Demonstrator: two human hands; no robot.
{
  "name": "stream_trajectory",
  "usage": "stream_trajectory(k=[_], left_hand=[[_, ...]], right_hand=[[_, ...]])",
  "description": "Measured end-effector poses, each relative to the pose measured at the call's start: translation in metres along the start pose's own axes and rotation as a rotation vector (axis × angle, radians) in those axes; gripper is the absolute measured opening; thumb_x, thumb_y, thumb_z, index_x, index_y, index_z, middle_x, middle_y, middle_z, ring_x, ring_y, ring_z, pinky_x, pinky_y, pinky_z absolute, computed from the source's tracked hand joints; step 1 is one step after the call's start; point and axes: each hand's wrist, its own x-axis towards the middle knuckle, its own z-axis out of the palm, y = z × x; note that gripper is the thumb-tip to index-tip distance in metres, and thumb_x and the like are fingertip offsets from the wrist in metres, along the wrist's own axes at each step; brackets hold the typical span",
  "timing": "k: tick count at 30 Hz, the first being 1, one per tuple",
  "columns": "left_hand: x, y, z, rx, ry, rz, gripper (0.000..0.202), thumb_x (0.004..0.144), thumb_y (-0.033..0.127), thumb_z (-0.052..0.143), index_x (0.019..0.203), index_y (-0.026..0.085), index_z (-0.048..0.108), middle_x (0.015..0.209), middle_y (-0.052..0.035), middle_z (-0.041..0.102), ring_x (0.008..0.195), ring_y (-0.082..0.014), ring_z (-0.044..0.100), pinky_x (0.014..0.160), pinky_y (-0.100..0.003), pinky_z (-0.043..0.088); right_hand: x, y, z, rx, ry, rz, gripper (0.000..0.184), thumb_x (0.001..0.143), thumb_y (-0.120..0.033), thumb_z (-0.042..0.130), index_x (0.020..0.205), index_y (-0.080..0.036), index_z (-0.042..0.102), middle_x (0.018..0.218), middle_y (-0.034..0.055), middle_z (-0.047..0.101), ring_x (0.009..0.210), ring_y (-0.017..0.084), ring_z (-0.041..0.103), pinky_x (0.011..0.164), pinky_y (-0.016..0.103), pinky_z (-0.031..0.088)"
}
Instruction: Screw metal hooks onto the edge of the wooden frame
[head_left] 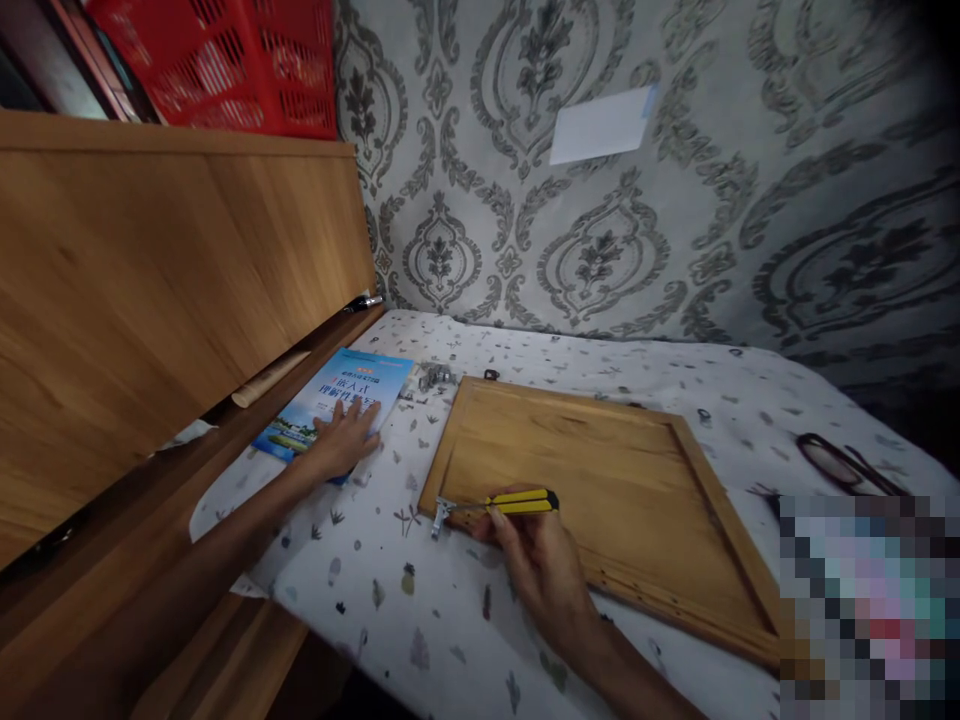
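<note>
My left hand (pixel 346 440) rests with its fingers spread on a blue book (pixel 375 370) that has a landscape on its cover. A yellow and black screwdriver (pixel 523 501) is gripped in my right hand (pixel 546 565). Its shaft points left to a silver metal hinge (pixel 439 516) at the near left corner of a framed wooden panel (pixel 577 455). Whether the tip sits in a screw is too small to tell. The panel lies flat on a white patterned sheet (pixel 420 610), and small holes dot its near edge.
More metal hardware (pixel 435 377) lies between the book and the panel's far left corner. Dark-framed glasses (pixel 832 462) are at the right, above a pixelated patch. A wooden board (pixel 187 260) borders the left, with a red basket (pixel 232 65) behind it. Patterned wallpaper (pixel 600 250) rises at the back.
</note>
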Motion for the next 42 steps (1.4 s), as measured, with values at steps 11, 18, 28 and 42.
stream_trajectory(k=[11, 18, 28, 42], left_hand=[[0.009, -0.002, -0.004, 0.032, -0.023, 0.073, 0.056, 0.102, 0.036, 0.021, 0.158, 0.027, 0.023, 0.166, -0.016, 0.018, 0.15, -0.0467, 0.018, 0.105, -0.075, 0.032], [0.019, 0.006, -0.02, 0.095, -0.064, 0.118, 0.057, 0.1, 0.027, 0.023, 0.157, 0.023, 0.025, 0.165, -0.0172, 0.02, 0.149, -0.0469, 0.02, 0.104, -0.079, 0.027], [0.038, 0.023, -0.039, 0.172, -0.056, 0.224, 0.061, 0.09, 0.02, 0.043, 0.151, 0.023, 0.037, 0.163, -0.0147, 0.027, 0.148, -0.0353, 0.03, 0.111, -0.058, 0.039], [0.066, 0.044, -0.028, 0.186, 0.077, 0.211, 0.029, 0.096, 0.021, 0.051, 0.122, 0.013, 0.06, 0.135, -0.0145, 0.05, 0.124, -0.0296, 0.049, 0.1, -0.049, 0.046]], right_hand=[[-0.002, 0.001, -0.001, 0.031, -0.031, 0.052, 0.02, 0.101, -0.042, 0.048, 0.098, -0.022, 0.052, 0.075, 0.0036, 0.068, 0.068, 0.019, 0.069, 0.063, 0.03, 0.057], [-0.002, 0.001, -0.001, 0.018, -0.032, 0.02, 0.019, 0.102, -0.04, 0.047, 0.103, -0.021, 0.052, 0.076, 0.0027, 0.067, 0.069, 0.018, 0.068, 0.064, 0.03, 0.055], [0.002, -0.006, -0.002, 0.0, -0.028, -0.005, 0.014, 0.103, -0.035, 0.045, 0.104, -0.021, 0.05, 0.074, 0.0015, 0.067, 0.066, 0.017, 0.068, 0.063, 0.029, 0.056], [0.001, -0.007, -0.002, 0.009, -0.025, 0.071, 0.017, 0.102, -0.037, 0.045, 0.105, -0.021, 0.05, 0.074, 0.0026, 0.068, 0.068, 0.018, 0.068, 0.065, 0.032, 0.055]])
